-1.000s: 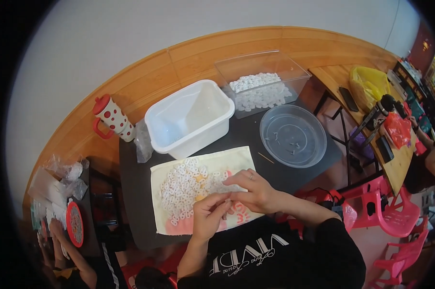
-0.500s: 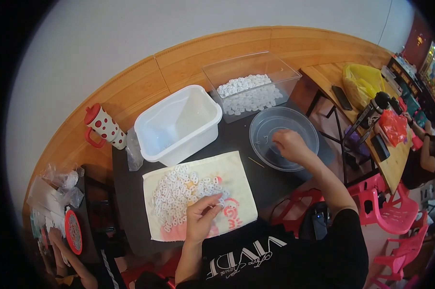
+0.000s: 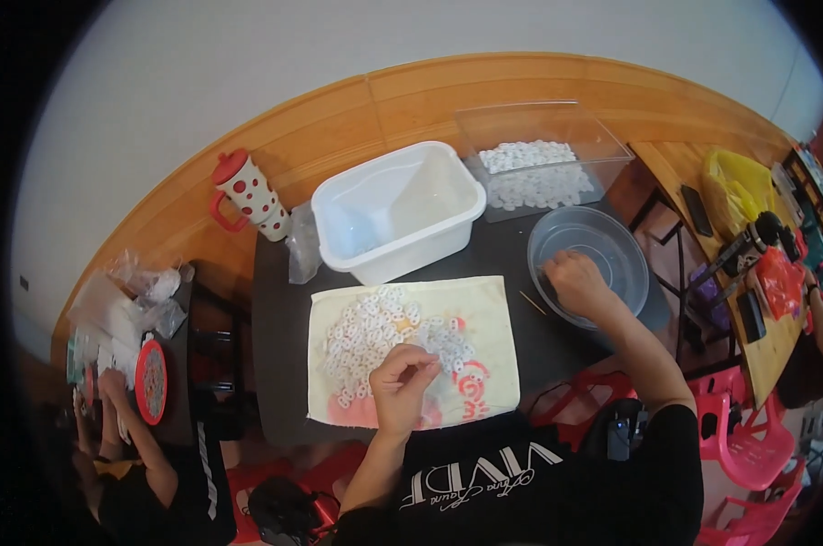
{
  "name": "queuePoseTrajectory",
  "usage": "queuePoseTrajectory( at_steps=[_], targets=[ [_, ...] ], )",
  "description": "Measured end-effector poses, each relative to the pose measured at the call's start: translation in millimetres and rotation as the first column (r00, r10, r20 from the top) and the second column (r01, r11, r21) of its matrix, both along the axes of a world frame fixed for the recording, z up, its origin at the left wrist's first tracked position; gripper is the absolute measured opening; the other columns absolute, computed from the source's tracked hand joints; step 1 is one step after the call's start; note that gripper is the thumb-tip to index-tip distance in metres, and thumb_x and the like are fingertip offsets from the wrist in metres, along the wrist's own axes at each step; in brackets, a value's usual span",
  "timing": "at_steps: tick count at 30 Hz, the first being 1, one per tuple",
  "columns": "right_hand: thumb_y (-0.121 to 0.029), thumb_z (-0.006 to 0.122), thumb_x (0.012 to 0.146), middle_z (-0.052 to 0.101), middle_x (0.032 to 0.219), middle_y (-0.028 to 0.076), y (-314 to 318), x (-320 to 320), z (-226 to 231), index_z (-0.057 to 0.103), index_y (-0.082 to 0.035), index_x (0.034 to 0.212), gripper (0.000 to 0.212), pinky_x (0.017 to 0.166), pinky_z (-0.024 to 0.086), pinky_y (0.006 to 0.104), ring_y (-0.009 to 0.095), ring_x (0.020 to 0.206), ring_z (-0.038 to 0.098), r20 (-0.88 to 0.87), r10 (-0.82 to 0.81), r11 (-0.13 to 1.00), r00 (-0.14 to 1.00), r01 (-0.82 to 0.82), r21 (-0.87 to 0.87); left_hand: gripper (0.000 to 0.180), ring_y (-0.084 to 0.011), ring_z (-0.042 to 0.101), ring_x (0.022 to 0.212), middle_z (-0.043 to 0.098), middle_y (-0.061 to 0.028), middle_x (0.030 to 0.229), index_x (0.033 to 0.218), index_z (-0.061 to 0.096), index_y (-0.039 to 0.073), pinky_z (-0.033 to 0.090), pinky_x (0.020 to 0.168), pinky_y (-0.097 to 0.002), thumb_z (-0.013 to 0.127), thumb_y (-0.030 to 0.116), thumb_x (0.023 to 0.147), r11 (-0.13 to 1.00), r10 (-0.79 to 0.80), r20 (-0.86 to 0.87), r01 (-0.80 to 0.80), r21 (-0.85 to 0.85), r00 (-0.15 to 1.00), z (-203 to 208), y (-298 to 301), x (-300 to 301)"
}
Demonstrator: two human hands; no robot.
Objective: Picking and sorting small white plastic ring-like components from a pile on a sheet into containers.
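Dark tabletop [image 3: 275, 318]: left hand [image 3: 402, 382] pinched closed on small white plastic rings [image 3: 375, 329] atop cream cloth [image 3: 484, 309]; right hand [image 3: 575, 282] curled inside clear round plastic bowl [image 3: 621, 250], grip indeterminate.

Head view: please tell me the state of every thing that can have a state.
White tub: open, looks empty.
Clear box: open, holds white rings.
Round clear bowl: open, right hand inside.
Cloth: spread flat, white rings piled on it.
Left hand: fingers pinched over the pile.
Dotted jug: upright, lid on.
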State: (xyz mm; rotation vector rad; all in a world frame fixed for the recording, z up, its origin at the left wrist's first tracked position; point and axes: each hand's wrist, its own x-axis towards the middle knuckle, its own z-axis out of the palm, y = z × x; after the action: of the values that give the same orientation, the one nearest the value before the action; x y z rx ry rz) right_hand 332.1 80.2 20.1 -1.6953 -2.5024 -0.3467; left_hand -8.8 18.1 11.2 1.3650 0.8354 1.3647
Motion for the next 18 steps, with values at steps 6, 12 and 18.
queuePoseTrajectory(
  at_steps=[6, 12, 18],
  targets=[
    [0.007, 0.059, 0.085, 0.063, 0.088, 0.011, -35.4, -53.5, 46.9, 0.066, 0.0, 0.092, 0.012, 0.073, 0.05, 0.0312, 0.022, 0.086, 0.063, -0.848, -0.071, 0.988, 0.526, -0.077, -0.131, 0.021, -0.0099, 0.058, 0.071, 0.067, -0.0038, 0.081, 0.107, 0.072, -0.003, 0.045, 0.065, -0.0234, 0.067, -0.006, 0.087, 0.914, 0.006, 0.337, 0.132, -0.383, 0.941, -17.8, -8.5, -1.2],
    [0.012, 0.061, 0.087, 0.062, 0.093, 0.009, -65.8, -140.6, 16.8, 0.064, 0.004, 0.096, 0.012, 0.079, 0.046, 0.0252, 0.014, 0.087, 0.059, -0.995, -0.067, 0.889, 0.068, -0.449, -0.09, 0.02, -0.0107, 0.06, 0.074, 0.069, -0.0062, 0.088, 0.108, 0.072, -0.003, 0.047, 0.067, -0.0239, 0.068, -0.005, 0.089, 0.922, -0.03, 0.42, 0.187, -0.339, 0.907, -18.6, -15.7, 5.6],
    [0.011, 0.06, 0.089, 0.062, 0.092, 0.008, -72.2, -165.3, 1.9, 0.064, 0.004, 0.096, 0.011, 0.077, 0.046, 0.0244, 0.013, 0.085, 0.059, -0.995, -0.099, 0.882, 0.009, -0.462, -0.092, 0.019, -0.0096, 0.059, 0.075, 0.069, -0.0061, 0.091, 0.108, 0.072, -0.002, 0.047, 0.067, -0.0231, 0.067, -0.004, 0.09, 0.961, -0.006, 0.326, 0.096, -0.261, 0.945, -18.3, -23.5, -0.3]
  ],
)
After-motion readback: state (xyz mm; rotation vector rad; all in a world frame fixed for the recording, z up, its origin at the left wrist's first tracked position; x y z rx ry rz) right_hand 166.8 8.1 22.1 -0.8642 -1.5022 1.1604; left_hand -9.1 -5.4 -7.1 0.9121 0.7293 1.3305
